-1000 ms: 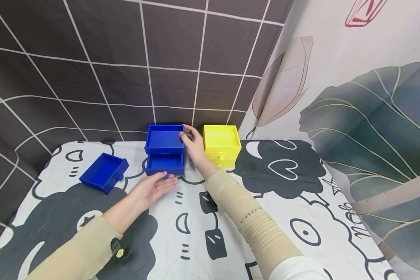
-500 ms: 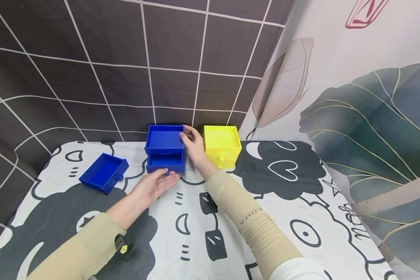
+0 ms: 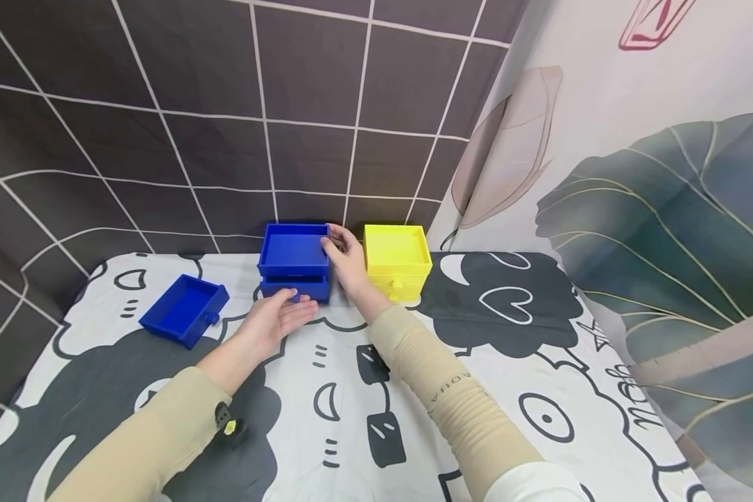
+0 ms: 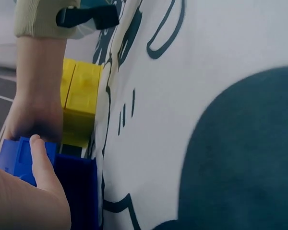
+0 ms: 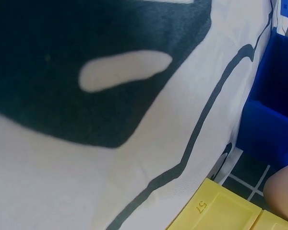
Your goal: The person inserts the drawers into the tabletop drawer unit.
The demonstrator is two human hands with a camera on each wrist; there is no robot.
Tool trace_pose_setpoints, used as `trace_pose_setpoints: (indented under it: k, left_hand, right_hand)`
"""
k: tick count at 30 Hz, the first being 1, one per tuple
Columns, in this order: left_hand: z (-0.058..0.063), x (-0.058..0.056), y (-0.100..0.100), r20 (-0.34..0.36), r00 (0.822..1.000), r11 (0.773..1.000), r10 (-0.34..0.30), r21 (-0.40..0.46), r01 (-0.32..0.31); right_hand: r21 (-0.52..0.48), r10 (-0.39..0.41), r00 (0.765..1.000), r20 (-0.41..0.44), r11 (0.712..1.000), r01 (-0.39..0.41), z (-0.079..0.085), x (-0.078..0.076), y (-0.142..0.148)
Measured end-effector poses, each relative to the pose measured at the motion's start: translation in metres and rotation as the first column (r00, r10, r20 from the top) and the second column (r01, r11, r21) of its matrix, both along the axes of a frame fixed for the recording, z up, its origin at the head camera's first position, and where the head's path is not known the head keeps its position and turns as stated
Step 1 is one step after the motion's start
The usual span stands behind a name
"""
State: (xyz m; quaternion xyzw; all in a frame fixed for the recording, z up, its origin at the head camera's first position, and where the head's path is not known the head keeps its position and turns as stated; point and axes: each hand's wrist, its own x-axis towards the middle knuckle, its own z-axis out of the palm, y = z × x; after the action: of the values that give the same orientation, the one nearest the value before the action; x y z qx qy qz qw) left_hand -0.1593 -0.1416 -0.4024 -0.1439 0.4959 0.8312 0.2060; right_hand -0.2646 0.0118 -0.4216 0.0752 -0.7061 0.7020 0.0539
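A small blue drawer cabinet [image 3: 295, 249] with a tray-like top stands by the back wall. Its upper drawer [image 3: 314, 288] sticks out slightly, leaving a narrow gap behind its front. Against that drawer's front, by the round knob, my left hand [image 3: 265, 328] presses with its thumb, fingers stretched out below. My right hand [image 3: 349, 267] grips the cabinet's right side, thumb over the top rim; its fingers are partly hidden. Below the drawer, an open dark compartment [image 4: 77, 187] shows in the left wrist view. A loose blue drawer [image 3: 182, 307] with a knob lies to the left.
Just right of my right hand stands a yellow drawer cabinet [image 3: 398, 261], its drawers shut. A cartoon-printed cloth [image 3: 477, 411] covers the table. Behind it hangs a dark grid-patterned backdrop [image 3: 216, 150], with a leaf-patterned curtain [image 3: 659, 209] on the right.
The upper blue drawer has slid back into the cabinet, from well out to slightly out, with my left hand moving along against its front. My right hand stays at the cabinet's side.
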Motion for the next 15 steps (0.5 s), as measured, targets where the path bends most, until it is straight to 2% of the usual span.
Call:
trace_pose_setpoints:
  k: [8,15]
  left_hand:
    - [-0.001,-0.017,0.002,0.025,0.999,0.999,0.044,-0.008,-0.044]
    - [-0.003,-0.017,0.001,0.043,0.999,0.999,0.006,0.040,-0.008]
  right_hand:
    - [-0.009,-0.001,1.000,0.008,1.000,0.001,-0.001,0.001,-0.003]
    - [0.003,-0.008,1.000,0.009,1.000,0.008,0.001,0.001,-0.002]
